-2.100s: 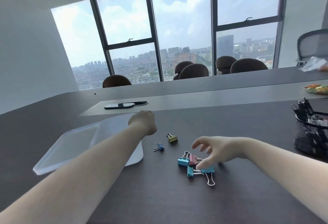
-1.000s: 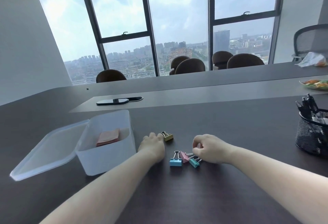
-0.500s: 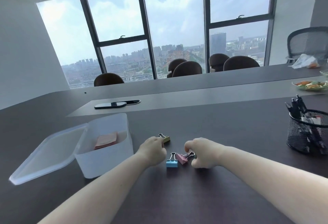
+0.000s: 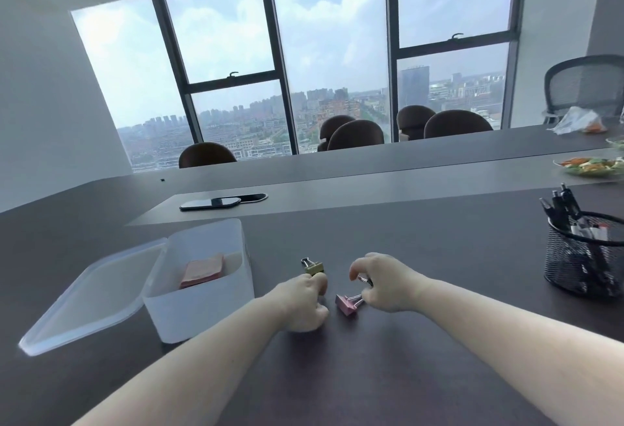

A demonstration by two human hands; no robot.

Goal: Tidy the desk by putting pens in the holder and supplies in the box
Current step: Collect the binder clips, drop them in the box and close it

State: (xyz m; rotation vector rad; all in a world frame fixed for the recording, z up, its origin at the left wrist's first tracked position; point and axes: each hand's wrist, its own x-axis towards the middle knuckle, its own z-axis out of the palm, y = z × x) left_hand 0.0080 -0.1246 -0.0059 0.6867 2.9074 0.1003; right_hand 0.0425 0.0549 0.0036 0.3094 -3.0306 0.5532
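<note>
A: What does the head view show?

B: 2 bare forearms reach forward over a dark worktop (image 4: 422, 351). The left hand (image 4: 302, 302) is curled into a loose fist, its fingertips touching a gold binder clip (image 4: 313, 266) that lies on the worktop. Whether it has anything in its palm, I cannot tell.

A: And the other hand?

B: The right hand (image 4: 381, 282) is curled too, fingers pinched on the wire handle of a binder clip whose body is hidden. A pink binder clip (image 4: 346, 304) sits just beside its thumb; its wire loops reach the hand, but I cannot tell if it is gripped.

A: Where is the box?

B: A white plastic box (image 4: 202, 304) stands open to the left of the left hand, with a pink pad (image 4: 202, 271) inside. Its clear lid (image 4: 91, 300) lies flat against the box's left side.

A: And the pens?

B: Several pens (image 4: 562, 206) stand in a black mesh holder (image 4: 580, 261) at the far right, well apart from both hands. Farther back, a dark phone (image 4: 211, 203) lies on a raised grey strip.
</note>
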